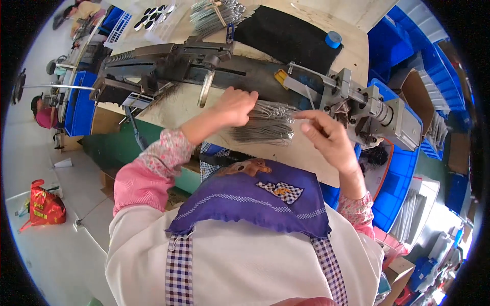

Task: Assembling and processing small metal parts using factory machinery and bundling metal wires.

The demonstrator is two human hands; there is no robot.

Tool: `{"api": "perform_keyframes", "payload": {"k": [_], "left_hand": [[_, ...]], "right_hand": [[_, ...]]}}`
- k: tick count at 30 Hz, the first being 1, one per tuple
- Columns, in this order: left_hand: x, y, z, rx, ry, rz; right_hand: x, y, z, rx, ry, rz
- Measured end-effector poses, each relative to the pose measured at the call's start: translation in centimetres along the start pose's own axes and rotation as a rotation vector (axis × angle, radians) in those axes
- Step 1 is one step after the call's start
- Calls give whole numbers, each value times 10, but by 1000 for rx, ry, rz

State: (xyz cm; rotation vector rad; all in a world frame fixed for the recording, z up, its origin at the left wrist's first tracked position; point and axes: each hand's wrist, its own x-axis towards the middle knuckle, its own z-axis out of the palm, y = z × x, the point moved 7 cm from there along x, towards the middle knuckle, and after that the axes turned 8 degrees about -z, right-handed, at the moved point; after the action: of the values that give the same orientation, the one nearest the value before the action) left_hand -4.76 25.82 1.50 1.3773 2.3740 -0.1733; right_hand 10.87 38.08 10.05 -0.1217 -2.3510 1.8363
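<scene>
A pile of thin grey metal wire pieces (263, 133), with bent, looped ends at the right, lies on the wooden worktable in front of me. Over the left end of its upper part is my left hand (237, 106), its fingers curled closed; what they hold, if anything, is hidden. My right hand (329, 140) hovers at the looped ends, index finger stretched left and thumb apart, with nothing visible between them. Just beyond both hands runs a long dark metal machine bed (245, 76) with an upright steel handle (206, 87) left of my left hand.
A metal cylinder assembly (365, 104) stands right of my right hand. Behind the machine lie a black mat (286, 38), a blue tape roll (333, 40) and another wire bundle (217, 15). Blue bins (403, 186) line the right. A red bag (47, 204) sits on the floor at left.
</scene>
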Motion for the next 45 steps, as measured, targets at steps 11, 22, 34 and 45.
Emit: {"api": "perform_keyframes", "payload": {"k": [11,22,34,45], "left_hand": [[-41,3,-27,-120,704,147],[-36,-18,6,-152,602,36],[-124,-36,8,-522,500,-52],[-63,19,33,-182,441,129]], "right_hand": [[50,15,22,-547,194,-252],[71,41,56,-877,61,-256],[65,20,71,-940,-47,-220],[-11,55,67,-1009,-170,-215]]}}
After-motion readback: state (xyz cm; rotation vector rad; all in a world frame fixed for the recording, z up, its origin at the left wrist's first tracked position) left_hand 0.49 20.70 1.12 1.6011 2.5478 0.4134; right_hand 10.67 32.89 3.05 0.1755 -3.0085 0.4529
